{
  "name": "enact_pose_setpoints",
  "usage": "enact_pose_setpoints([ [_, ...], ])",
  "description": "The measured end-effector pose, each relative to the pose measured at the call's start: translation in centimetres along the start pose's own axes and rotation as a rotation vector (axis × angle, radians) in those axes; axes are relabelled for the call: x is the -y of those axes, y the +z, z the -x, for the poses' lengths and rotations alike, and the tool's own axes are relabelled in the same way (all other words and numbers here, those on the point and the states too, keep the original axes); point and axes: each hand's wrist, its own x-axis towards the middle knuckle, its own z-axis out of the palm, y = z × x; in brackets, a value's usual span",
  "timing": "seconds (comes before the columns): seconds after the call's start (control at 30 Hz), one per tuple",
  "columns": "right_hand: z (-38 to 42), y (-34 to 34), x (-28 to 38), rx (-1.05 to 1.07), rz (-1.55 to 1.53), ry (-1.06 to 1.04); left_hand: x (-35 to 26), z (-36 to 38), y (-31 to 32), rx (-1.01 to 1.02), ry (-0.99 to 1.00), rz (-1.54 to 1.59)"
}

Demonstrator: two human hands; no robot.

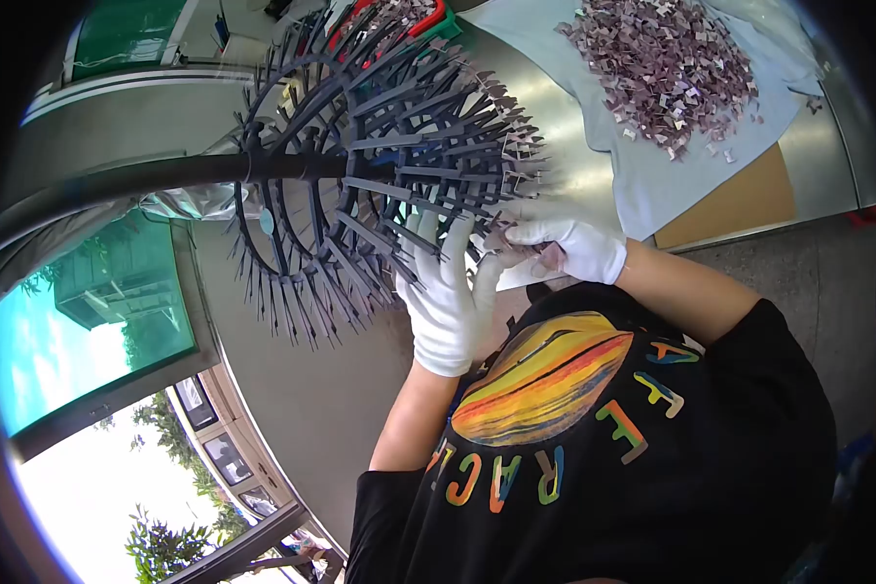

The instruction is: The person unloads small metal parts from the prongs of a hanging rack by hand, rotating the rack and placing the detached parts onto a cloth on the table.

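A dark rack (370,180) with many thin prongs spreads round a thick bar, and small pinkish-brown pieces sit on the prong tips at its right side. My left hand (443,287), in a white glove, is at the rack's lower right edge, its fingers apart among the prongs and its thumb towards my right hand. My right hand (574,248), also gloved in white, is closed with thumb and finger pinched at the prong tips. Pinkish pieces (552,258) show in its palm. The exact contact at the fingertips is partly hidden.
A heap of small pinkish-brown pieces (667,73) lies on a pale cloth (642,190) over a metal table (540,102). Brown board (735,200) shows beside the cloth. Behind the rack stands a red and green basket (443,21). Windows (92,331) are at the left.
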Motion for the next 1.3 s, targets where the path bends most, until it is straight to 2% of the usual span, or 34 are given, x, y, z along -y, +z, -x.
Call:
enact_pose_setpoints([
  [0.03, -0.3, 0.1, 0.0, 0.031, -0.038, -0.011, -1.6, -0.8, -0.7, 0.144, 0.007, -0.095],
  [0.07, -0.8, 0.2, -0.1, 0.065, -0.071, -0.023, -1.7, -1.0, -0.4, 0.121, 0.008, -0.08],
  [0.1, -1.1, 0.4, 0.1, 0.1, -0.101, -0.037, -1.5, -1.4, 0.1, 0.094, 0.009, -0.066],
  [0.17, -1.1, 0.6, 0.3, 0.035, -0.11, -0.035, 0.1, -2.1, 1.6, -0.102, -0.021, -0.069],
  [0.2, -1.4, 0.6, 0.1, 0.001, -0.115, -0.016, 1.4, -2.4, 2.3, -0.157, 0.124, -0.123],
  [0.3, -1.1, 0.7, -0.2, -0.05, -0.126, 0.014, 2.3, -3.3, 2.7, 0.187, -0.147, 0.109],
  [0.33, -1.0, 0.9, 0.0, -0.072, -0.115, 0.018, 1.9, -3.7, 2.3, 0.157, -0.154, 0.164],
  [0.37, -0.6, 0.9, 0.2, -0.105, -0.105, 0.022, 2.0, -4.2, 1.9, 0.248, -0.136, 0.149],
  [0.43, -0.2, 1.1, 0.4, -0.116, -0.044, 0.021, 2.4, -4.1, 2.4, 0.096, -0.049, 0.164],
  [0.47, -0.3, 0.8, -0.3, -0.117, 0.012, -0.003, 2.6, -3.9, 2.1, 0.105, 0.097, 0.066],
  [0.5, -0.2, 0.5, -0.8, -0.111, 0.068, -0.021, 2.3, -3.6, 2.2, 0.096, -0.143, 0.223],
  [0.53, 0.3, 0.1, -0.8, -0.111, 0.246, -0.021, 2.8, -3.2, 2.1, 0.156, -0.099, 0.167],
  [0.57, 0.6, -0.9, -0.8, -0.155, 0.067, 0.033, 3.3, -2.9, 2.0, 0.214, -0.055, 0.108],
  [0.6, 0.8, -2.3, -1.0, -0.197, -0.114, 0.089, 3.3, -2.7, 1.9, 0.208, -0.125, 0.151],
  [0.63, 1.2, -3.7, -0.9, -0.237, -0.294, 0.143, 3.0, -2.8, 2.1, 0.105, -0.196, 0.259],
  [0.7, 3.2, -7.1, 4.1, -0.404, -0.308, -0.053, 3.2, -2.7, 1.8, 0.104, -0.029, 0.168],
  [0.73, 2.9, -10.6, 5.7, -0.516, -0.278, -0.145, 3.1, -2.2, 1.7, 0.134, -0.049, 0.099],
  [0.77, 3.5, -15.4, 7.9, -0.443, -0.235, -0.226, 2.2, -2.2, 1.8, 0.045, -0.08, 0.058],
  [0.8, 3.3, -15.2, 10.1, -0.782, -0.287, -0.403, 0.7, -2.5, 1.9, -0.044, -0.11, 0.017],
  [0.83, 3.8, -16.0, 12.6, -0.874, -0.28, -0.514, -0.4, -3.0, 1.8, -0.139, -0.138, -0.024],
  [0.9, 4.2, -18.4, 16.7, -0.897, -0.23, -0.59, -0.7, -3.7, 1.9, -0.116, -0.132, 0.028],
  [0.93, 4.9, -17.5, 18.5, -0.786, -0.179, -0.648, -0.5, -3.8, 2.2, -0.082, -0.119, 0.033],
  [1.03, 5.2, -20.7, 23.3, -0.763, 0.153, -0.74, 0.1, -3.5, 3.4, -0.014, -0.079, -0.016],
  [1.13, 6.5, -15.8, 22.9, -1.204, 0.355, -0.731, 0.3, -3.2, 3.5, 0.018, -0.073, 0.008],
  [1.2, 6.6, -14.6, 19.2, -1.003, 0.409, -0.812, 0.1, -3.5, 3.6, -0.045, -0.105, 0.042],
  [1.23, 6.2, -14.0, 16.7, -0.89, 0.432, -0.842, 1.2, -3.3, 4.3, -0.06, 0.032, -0.09],
  [1.3, 5.3, -11.1, 10.7, -0.548, 0.399, -0.413, 0.8, -3.6, 4.0, -0.064, -0.11, 0.018],
])
